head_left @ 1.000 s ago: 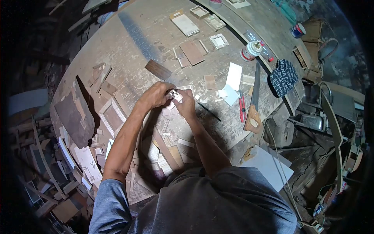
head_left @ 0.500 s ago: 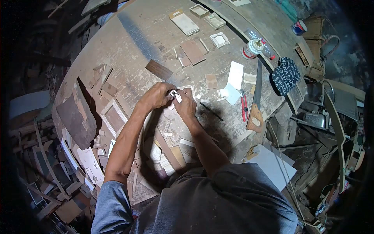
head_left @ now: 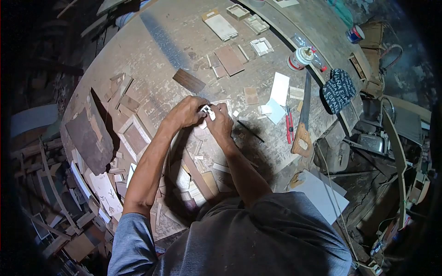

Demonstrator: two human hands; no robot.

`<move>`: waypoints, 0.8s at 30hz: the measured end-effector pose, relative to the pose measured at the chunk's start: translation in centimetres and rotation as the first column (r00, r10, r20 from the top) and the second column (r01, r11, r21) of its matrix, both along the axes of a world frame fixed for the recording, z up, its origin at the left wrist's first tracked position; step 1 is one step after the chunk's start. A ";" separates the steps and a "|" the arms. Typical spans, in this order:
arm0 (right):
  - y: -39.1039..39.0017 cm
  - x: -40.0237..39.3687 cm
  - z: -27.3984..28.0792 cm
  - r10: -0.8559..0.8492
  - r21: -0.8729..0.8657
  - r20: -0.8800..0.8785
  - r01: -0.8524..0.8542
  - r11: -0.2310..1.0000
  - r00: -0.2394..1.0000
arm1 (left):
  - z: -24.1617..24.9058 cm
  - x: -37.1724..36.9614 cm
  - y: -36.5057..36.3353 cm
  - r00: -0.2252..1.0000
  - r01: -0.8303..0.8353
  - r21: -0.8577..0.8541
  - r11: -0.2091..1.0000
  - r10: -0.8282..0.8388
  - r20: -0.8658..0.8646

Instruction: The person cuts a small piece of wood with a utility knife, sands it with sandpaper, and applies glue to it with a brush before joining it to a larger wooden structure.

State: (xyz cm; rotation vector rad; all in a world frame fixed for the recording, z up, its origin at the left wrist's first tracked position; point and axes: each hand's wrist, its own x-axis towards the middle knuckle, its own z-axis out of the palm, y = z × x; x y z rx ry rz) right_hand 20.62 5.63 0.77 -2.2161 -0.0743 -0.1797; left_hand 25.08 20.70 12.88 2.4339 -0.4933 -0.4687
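Note:
Both hands meet over the middle of the worktable. Between their fingertips is a small white piece with a notched shape; its exact kind is too small to make out. My left hand pinches it from the left, fingers curled. My right hand closes on it from the right. A pale flat frame-like piece lies partly hidden behind the right hand. Just beyond the left hand rests a dark brown wood piece. Beside the right hand lies a thin black stick.
To the right are a handsaw, a red cutter, white paper, a white tub and a dark lettered cap. Wooden frames and offcuts crowd the left. Small wooden trays stand at the far side.
The hands hold nearly the same pose around the small white piece, which has turned very slightly. The surroundings shift a little with the camera.

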 end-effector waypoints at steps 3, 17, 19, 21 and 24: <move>0.1 0.0 -0.1 0.010 -0.018 -0.014 -0.010 1.000 1.000 | 0.5 0.0 -0.1 1.000 -0.006 -0.005 1.000 0.006 -0.021; -1.4 -1.5 2.1 0.049 -0.034 0.060 -0.047 0.998 0.997 | 2.7 -3.0 3.4 0.940 -0.325 -0.273 0.906 0.341 0.015; -3.2 -2.8 2.9 0.070 0.025 0.065 -0.071 0.997 0.995 | 2.0 -5.7 6.2 0.860 -0.496 -0.283 0.821 0.509 -0.032; -5.5 -5.0 2.8 0.019 0.002 0.113 -0.019 1.000 0.993 | 1.3 -9.7 8.8 0.754 -0.641 -0.325 0.696 0.649 -0.098; -11.2 -8.7 -1.5 0.181 -0.078 -0.075 -0.187 0.979 0.981 | -1.3 -17.8 9.7 0.566 -0.806 -0.317 0.500 0.808 -0.166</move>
